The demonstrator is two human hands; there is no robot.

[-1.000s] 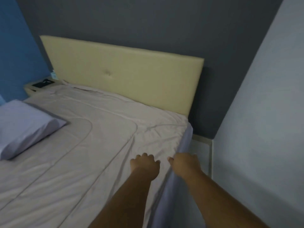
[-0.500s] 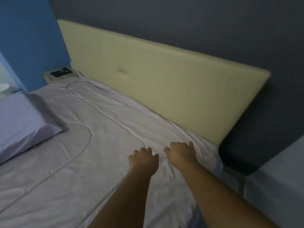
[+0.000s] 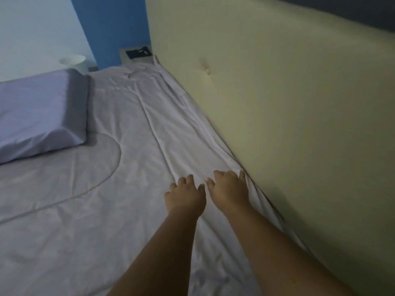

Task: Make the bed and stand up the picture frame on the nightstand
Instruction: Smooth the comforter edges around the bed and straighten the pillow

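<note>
A pale quilted blanket [image 3: 102, 171] covers the bed, with a long crease running along the cream headboard [image 3: 277, 107]. My left hand [image 3: 184, 195] lies palm down on the blanket, fingers slightly spread. My right hand [image 3: 229, 188] lies flat beside it, its outer fingers at the blanket's edge where it meets the headboard. Neither hand grips the cloth. A lilac pillow [image 3: 40, 112] lies at the left. On the far nightstand [image 3: 128, 58] a dark picture frame [image 3: 139, 53] lies flat.
A blue wall [image 3: 111, 28] stands behind the nightstand. A white round lamp or bowl [image 3: 72, 60] sits beyond the pillow. The headboard closes off the right side; a dark grey wall shows at the top right.
The view has swung left and closer to the headboard. Both hands have slid from the bed's corner along the blanket's top edge toward the headboard, staying flat and side by side.
</note>
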